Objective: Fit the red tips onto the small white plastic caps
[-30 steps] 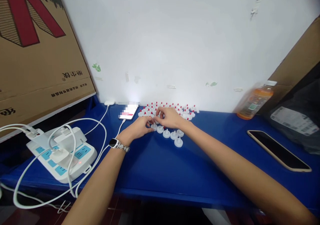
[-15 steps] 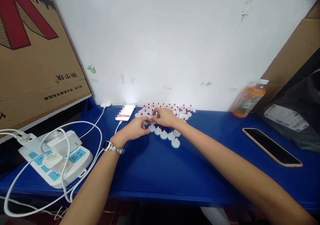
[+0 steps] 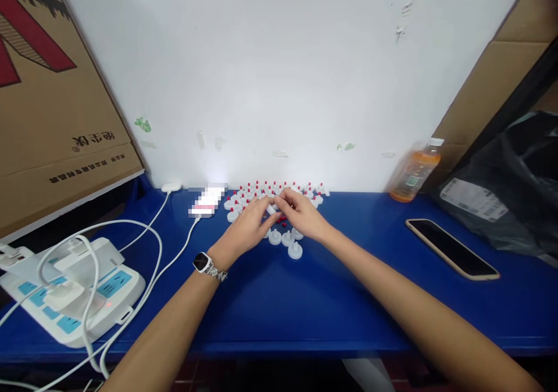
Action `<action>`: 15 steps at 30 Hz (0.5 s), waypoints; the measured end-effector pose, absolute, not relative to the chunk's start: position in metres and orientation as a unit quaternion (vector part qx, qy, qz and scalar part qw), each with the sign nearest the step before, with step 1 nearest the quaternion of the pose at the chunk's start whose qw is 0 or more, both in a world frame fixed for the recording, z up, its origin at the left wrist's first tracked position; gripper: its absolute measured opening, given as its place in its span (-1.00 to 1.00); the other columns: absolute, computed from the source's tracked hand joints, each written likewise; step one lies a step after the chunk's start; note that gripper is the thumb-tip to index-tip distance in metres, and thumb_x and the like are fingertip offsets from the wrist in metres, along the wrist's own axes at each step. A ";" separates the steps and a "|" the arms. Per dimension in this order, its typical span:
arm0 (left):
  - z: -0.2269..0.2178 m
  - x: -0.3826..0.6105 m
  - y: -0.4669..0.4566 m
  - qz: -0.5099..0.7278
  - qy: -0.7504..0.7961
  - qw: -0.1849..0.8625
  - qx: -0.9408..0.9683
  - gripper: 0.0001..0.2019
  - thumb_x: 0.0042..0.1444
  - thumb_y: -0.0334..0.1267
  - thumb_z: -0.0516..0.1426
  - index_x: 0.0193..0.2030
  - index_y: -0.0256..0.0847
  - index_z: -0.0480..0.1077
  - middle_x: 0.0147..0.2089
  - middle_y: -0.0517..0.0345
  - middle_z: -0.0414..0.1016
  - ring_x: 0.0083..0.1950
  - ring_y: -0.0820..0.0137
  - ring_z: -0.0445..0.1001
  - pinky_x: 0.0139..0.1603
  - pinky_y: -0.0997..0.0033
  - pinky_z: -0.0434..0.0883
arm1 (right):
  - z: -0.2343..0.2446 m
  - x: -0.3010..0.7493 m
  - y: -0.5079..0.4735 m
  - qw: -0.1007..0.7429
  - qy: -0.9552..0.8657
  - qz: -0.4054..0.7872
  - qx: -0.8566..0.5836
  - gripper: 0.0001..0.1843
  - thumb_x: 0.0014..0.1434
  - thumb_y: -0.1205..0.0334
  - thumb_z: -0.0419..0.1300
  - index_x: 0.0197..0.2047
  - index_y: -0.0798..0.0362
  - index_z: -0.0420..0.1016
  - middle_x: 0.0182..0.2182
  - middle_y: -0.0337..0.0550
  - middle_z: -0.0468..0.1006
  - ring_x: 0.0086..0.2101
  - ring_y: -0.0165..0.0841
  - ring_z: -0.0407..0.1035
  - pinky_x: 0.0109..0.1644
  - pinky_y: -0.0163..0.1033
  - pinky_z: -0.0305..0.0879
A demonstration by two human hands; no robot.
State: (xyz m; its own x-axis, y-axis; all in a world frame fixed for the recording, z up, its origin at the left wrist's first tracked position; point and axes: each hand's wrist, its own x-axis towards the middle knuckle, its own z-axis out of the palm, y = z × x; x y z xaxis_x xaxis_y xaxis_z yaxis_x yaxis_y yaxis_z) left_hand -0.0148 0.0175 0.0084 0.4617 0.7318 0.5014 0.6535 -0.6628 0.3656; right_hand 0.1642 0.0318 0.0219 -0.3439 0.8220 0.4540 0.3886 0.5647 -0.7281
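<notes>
My left hand grips a white nozzle cap between thumb and fingers, tilted and partly hidden. Against it, the fingertips of my right hand are pinched together; what they hold, if anything, is too small to make out. Several small loose red tips lie on the table under my hands. Closer to me stand a few bare white nozzle caps, spouts up, with no red on them. Behind my hands, many white caps with red tips stand upright in a cluster near the wall.
A lit phone on a charging cable lies left of the cluster. A power strip with looping white cables takes up the left side. To the right are a dark phone, an orange drink bottle and a black plastic bag.
My left hand has come up against my right, and a white nozzle cap now shows in its fingers. Fewer bare caps show in front. The whole view has shifted slightly.
</notes>
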 end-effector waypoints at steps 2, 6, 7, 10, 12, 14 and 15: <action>0.013 -0.007 0.016 0.323 0.385 0.036 0.864 -0.72 0.39 -0.12 -0.03 0.12 -0.18 0.27 -0.02 -0.02 0.45 0.00 0.21 0.40 0.01 0.15 0.40 | 0.022 0.166 0.028 0.422 -0.790 0.208 -0.394 -0.66 0.36 0.03 -0.06 -0.42 0.00 0.14 -0.54 -0.34 0.26 -0.48 -0.44 0.17 -0.37 -0.30 0.06; 0.025 -0.006 0.010 0.301 0.364 -0.039 0.881 -0.74 0.39 -0.20 -0.04 0.14 -0.21 0.26 0.04 -0.05 0.44 0.04 0.17 0.36 0.06 0.10 0.38 | 0.025 0.170 0.031 0.433 -0.773 0.207 -0.415 -0.62 0.37 0.05 -0.13 -0.47 0.00 0.11 -0.57 -0.33 0.20 -0.49 -0.42 0.13 -0.37 -0.28 0.03; 0.027 -0.009 0.009 0.298 0.364 -0.055 0.881 -0.74 0.39 -0.21 -0.04 0.13 -0.21 0.27 0.03 -0.05 0.44 0.05 0.17 0.35 0.09 0.08 0.36 | 0.026 0.174 0.034 0.435 -0.757 0.223 -0.434 -0.60 0.37 0.04 -0.14 -0.49 0.00 0.10 -0.58 -0.32 0.18 -0.51 -0.42 0.12 -0.38 -0.28 0.02; 0.028 -0.025 0.010 0.320 0.398 -0.061 0.857 -0.72 0.39 -0.16 -0.04 0.13 -0.21 0.27 0.03 -0.05 0.43 0.08 0.16 0.35 0.13 0.06 0.34 | 0.026 0.192 0.043 0.437 -0.708 0.264 -0.487 -0.58 0.34 0.03 -0.14 -0.53 0.00 0.08 -0.62 -0.33 0.15 -0.56 -0.43 0.06 -0.44 -0.28 -0.02; 0.024 -0.035 0.014 0.346 0.436 -0.011 0.831 -0.65 0.38 -0.09 -0.04 0.20 -0.19 0.23 0.04 -0.04 0.42 0.05 0.19 0.39 0.04 0.14 0.40 | 0.023 0.203 0.045 0.429 -0.718 0.251 -0.488 -0.62 0.32 0.04 -0.08 -0.50 0.01 0.16 -0.59 -0.32 0.23 -0.53 -0.43 0.12 -0.42 -0.29 0.02; 0.019 -0.039 0.021 0.338 0.439 0.038 0.832 -0.58 0.38 -0.05 -0.05 0.27 -0.18 0.19 0.11 -0.06 0.40 0.08 0.20 0.40 0.05 0.17 0.40 | 0.019 0.208 0.045 0.388 -0.764 0.210 -0.470 -0.68 0.28 0.09 0.01 -0.47 0.04 0.25 -0.55 -0.31 0.34 -0.49 -0.43 0.19 -0.35 -0.30 0.06; 0.017 -0.039 0.025 0.335 0.434 0.059 0.834 -0.57 0.38 -0.04 -0.06 0.29 -0.17 0.18 0.15 -0.07 0.39 0.10 0.20 0.40 0.05 0.17 0.40 | 0.017 0.208 0.044 0.359 -0.789 0.191 -0.460 -0.72 0.26 0.12 0.06 -0.46 0.05 0.29 -0.54 -0.30 0.38 -0.48 -0.43 0.23 -0.32 -0.30 0.08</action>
State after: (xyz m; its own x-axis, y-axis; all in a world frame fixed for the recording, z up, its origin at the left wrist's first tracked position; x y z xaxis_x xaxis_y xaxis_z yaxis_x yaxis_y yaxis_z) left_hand -0.0388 0.0246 0.0168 0.3990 0.7632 0.5083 0.6847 -0.6167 0.3885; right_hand 0.2081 0.0440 0.0173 -0.3192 0.8631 0.3914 0.5895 0.5042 -0.6311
